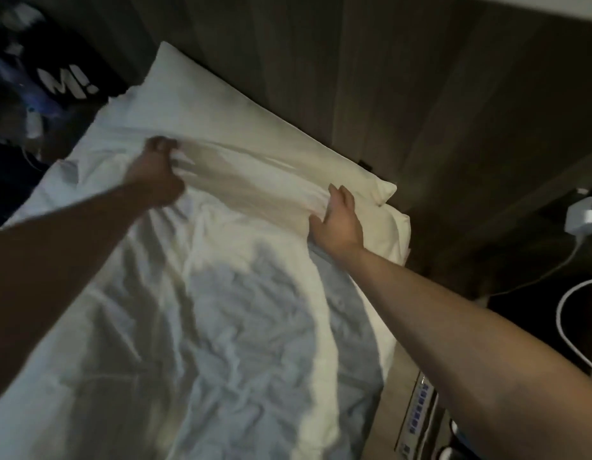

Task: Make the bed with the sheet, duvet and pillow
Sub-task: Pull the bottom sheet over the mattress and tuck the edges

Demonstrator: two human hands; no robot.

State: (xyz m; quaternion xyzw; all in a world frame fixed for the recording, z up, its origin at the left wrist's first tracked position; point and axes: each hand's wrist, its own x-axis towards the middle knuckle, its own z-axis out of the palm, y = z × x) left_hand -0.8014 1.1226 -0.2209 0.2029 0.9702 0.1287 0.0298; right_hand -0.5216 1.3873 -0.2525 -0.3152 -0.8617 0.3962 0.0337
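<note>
Duvet point(221, 327) fills the near and middle of the head view, white and heavily creased, spread over the bed with its far edge drawn up to the pillow point(241, 127). That pillow lies at the far end against a dark wood-panelled wall point(420, 94), running from far left to right.

Both arms reach out over the bedding. On the left, the left hand point(157, 175) has its fingers curled round a bunched fold of the duvet's far edge, right where it meets the pillow (the hand is somewhat blurred). On the right, the right hand point(337, 220) is at the same edge near the pillow's right corner, thumb out and fingers bent over the gathered cloth, holding it. Between the two hands the edge stretches in a taut ridge.

Right of the bed, a white charger point(583, 217) sits plugged in with its cable point(566, 320) looping down. Far left, dark fabric with white lettering point(69, 81) lies beside the bed
</note>
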